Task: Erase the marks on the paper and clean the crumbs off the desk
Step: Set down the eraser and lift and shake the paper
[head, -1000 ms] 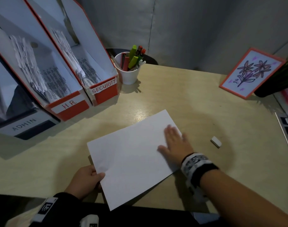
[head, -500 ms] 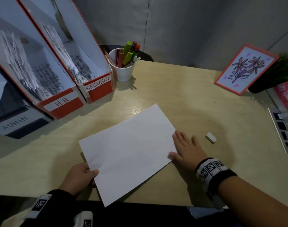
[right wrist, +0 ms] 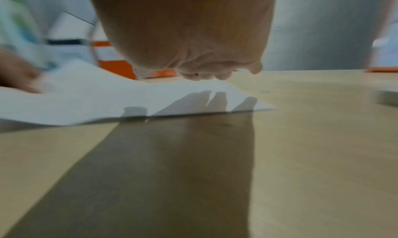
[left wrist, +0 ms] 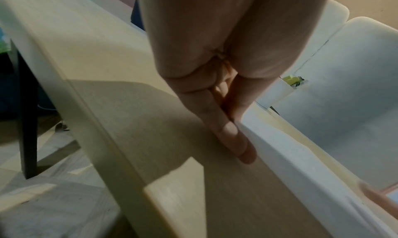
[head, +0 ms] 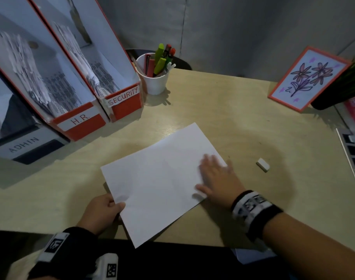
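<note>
The paper (head: 160, 178) lies on the desk (head: 243, 122), turned at an angle; its long axis runs from the near left corner toward the far right, and one near corner hangs a little over the desk's front edge. The left hand (head: 101, 212) pinches the paper at its near left edge, thumb on top and the other fingers (left wrist: 226, 132) below, as the left wrist view shows; the edge looks slightly lifted there. The right hand (head: 217, 178) lies flat on the right end of the sheet, fingers straight and a little spread, holding nothing; it is blurred, so I judge that it is sweeping.

The relation that matters for the next move: the crumbs are too small to see clearly, only a few dark specks (head: 229, 157) show on the desk just beyond the right edge of the paper; they lie to the right of the right hand's fingers, between the paper and the eraser (head: 263, 164). The eraser rests alone on the desk, well apart from the paper, further to the right. The right hand is clearly the nearer one to both; the left hand is far on the other side and busy with the sheet.

No marks are visible on the paper; probably the erasing is done, and the brushing of crumbs toward the right is the step in hand.
</note>
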Motion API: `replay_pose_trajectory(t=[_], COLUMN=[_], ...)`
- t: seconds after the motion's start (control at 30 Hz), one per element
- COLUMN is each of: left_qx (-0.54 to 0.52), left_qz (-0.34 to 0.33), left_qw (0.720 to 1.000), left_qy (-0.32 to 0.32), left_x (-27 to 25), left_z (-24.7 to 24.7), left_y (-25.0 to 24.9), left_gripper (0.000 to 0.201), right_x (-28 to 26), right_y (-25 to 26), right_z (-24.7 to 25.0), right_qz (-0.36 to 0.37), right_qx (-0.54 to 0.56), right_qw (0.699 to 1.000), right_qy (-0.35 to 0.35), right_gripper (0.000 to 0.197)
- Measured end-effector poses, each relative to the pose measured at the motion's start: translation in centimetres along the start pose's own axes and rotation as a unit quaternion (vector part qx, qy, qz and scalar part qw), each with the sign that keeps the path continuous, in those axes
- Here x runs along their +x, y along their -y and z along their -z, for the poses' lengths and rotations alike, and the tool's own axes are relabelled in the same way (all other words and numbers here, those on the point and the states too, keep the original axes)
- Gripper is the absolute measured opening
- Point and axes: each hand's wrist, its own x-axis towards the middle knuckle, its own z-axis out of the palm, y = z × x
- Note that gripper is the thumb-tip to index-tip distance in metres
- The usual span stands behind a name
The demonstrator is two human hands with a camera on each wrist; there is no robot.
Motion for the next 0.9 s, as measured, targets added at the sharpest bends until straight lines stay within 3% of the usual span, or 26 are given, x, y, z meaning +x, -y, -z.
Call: replay_pose_trajectory(t=[0.1,0.17,0.23,0.33,0.4,0.47,0.57,0.63,0.7,0.77,0.83,0.9], left_qx=[0.005,0.025,0.056,0.076,0.071,0.061,0.064,0.077,0.077,0.074,0.056,0.048], left_qz=[-0.009,-0.022,-0.032,-0.038,-0.042,-0.042,-0.045,-0.042,-0.036,-0.032,-0.027,-0.025], left_qw=[1.0,0.999,0.998,0.996,0.996,0.997,0.997,0.996,0.996,0.997,0.998,0.999], left_qy=[-0.009,-0.013,-0.016,-0.025,-0.026,-0.019,-0.007,-0.003,-0.002,-0.003,0.0,0.005], left_x=[-0.3,-0.7,-0.4,-0.2,-0.3,-0.4,-0.5,-0.7,-0.6,-0.5,-0.8,-0.9], left_z=[-0.2,-0.4,-0.3,-0.3,-0.4,-0.6,-0.6,-0.6,-0.5,-0.5,-0.4,-0.2], left_y=[-0.5,-1.0,-0.5,0.1,0.2,0.3,0.2,0.0,0.1,0.3,-0.1,-0.1], left_gripper=[0.025,0.006,0.009,0.008,0.007,0.007,0.009,0.009,0.015,0.015,0.003,0.022], right_x=[0.1,0.4,1.5,2.5,2.2,2.1,1.7,2.0,3.3,4.6,5.2,5.5], right_y=[9.1,12.8,11.4,4.6,1.9,3.8,11.4,13.6,11.4,7.1,3.3,3.1], right_z=[-1.1,-1.9,-2.2,-1.5,-0.4,0.2,-1.0,-1.4,-1.3,-0.9,0.3,1.3], right_qz=[0.258,0.329,0.282,0.077,-0.024,0.024,0.26,0.294,0.226,0.087,-0.061,-0.104], right_qx=[-0.048,-0.078,-0.063,0.009,0.004,-0.004,-0.052,-0.062,-0.031,0.017,0.048,0.066], right_qw=[0.965,0.94,0.957,0.997,1.0,1.0,0.964,0.953,0.974,0.995,0.996,0.992], right_qy=[-0.006,0.033,0.042,0.022,0.015,-0.002,-0.009,0.031,0.002,-0.035,-0.038,-0.032], right_gripper=[0.084,0.078,0.076,0.076,0.076,0.078,0.076,0.072,0.069,0.068,0.071,0.075])
